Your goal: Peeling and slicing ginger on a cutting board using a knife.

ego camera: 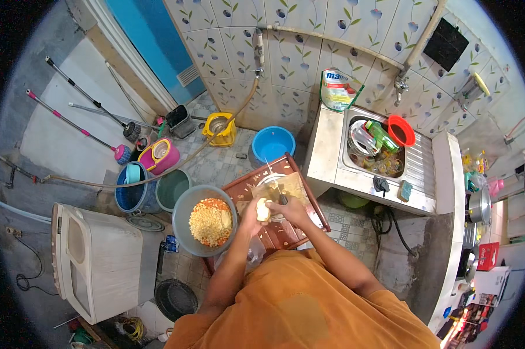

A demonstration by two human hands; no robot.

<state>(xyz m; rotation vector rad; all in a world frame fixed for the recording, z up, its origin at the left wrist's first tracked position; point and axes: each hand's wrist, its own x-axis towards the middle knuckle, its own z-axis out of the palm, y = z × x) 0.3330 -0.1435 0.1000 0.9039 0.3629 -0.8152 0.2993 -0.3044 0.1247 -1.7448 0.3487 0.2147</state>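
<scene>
My left hand (249, 219) grips a pale, peeled piece of vegetable (263, 210), possibly potato; its exact kind is unclear. In my right hand (294, 211) is a kitchen knife (273, 178), its blade pointing away from me and its dark handle partly covered by my fingers. The right fingertips are close against the pale piece. Beneath the hands, a wooden chopping board (296, 185) rests over a white, round dish, mostly hidden, on a low reddish-brown wooden table (241, 192). Left of my left hand, a large grey basin (180, 232) holds chopped pale and orange pieces (210, 220).
Pale scraps dot the table. Beyond it sits a blue basin (273, 143). A steel sink (354, 168) full of dishes stands right, on a tiled counter (328, 144). Leftward are a green-grey bucket (174, 190), a pink mop bucket (168, 160) and a washing machine (110, 261). A hose (197, 153) crosses above the floor.
</scene>
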